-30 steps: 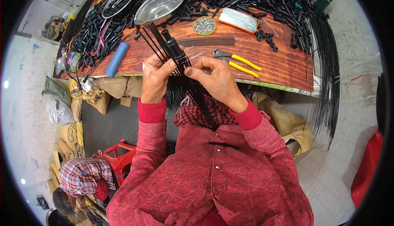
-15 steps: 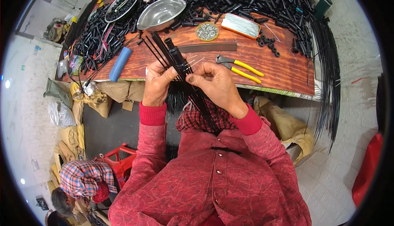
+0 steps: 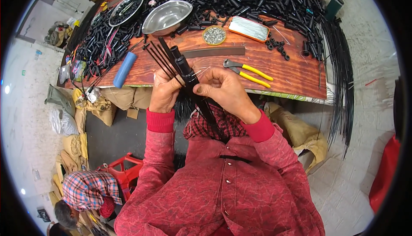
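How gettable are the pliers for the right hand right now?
Likely yes: the pliers lie on the table just beyond the right hand, and nothing covers their yellow handles. Its fingers are busy at the black tube, though, so it would probably have to leave that first.

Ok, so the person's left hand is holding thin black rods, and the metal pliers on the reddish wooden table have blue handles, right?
Not quite: the metal pliers on the reddish wooden table are yellow-handled, as the head view shows. The left hand is holding thin black rods.
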Demonstrator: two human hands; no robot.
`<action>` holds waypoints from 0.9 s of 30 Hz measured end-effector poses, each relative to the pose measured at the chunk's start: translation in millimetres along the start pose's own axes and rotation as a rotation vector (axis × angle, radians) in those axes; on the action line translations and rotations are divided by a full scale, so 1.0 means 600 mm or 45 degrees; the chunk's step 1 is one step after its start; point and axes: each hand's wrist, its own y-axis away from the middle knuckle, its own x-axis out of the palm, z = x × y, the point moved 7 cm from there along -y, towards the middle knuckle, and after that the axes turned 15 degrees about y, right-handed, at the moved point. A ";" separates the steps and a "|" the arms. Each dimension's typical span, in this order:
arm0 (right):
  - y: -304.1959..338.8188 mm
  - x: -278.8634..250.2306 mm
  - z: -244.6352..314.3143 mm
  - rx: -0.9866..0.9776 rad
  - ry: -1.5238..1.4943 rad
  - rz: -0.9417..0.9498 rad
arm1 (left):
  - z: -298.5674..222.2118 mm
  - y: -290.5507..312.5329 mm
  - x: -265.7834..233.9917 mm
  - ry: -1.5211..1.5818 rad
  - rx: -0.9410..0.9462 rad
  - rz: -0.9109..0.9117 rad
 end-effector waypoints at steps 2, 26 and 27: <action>0.004 0.001 0.010 -0.006 -0.013 -0.028 | 0.013 -0.004 -0.012 0.039 -0.053 0.005; 0.006 -0.003 0.008 -0.133 0.112 -0.324 | -0.035 0.025 0.042 -0.451 0.108 -0.240; 0.003 -0.002 0.000 -0.130 0.009 -0.263 | -0.032 0.021 0.040 -0.443 0.096 -0.202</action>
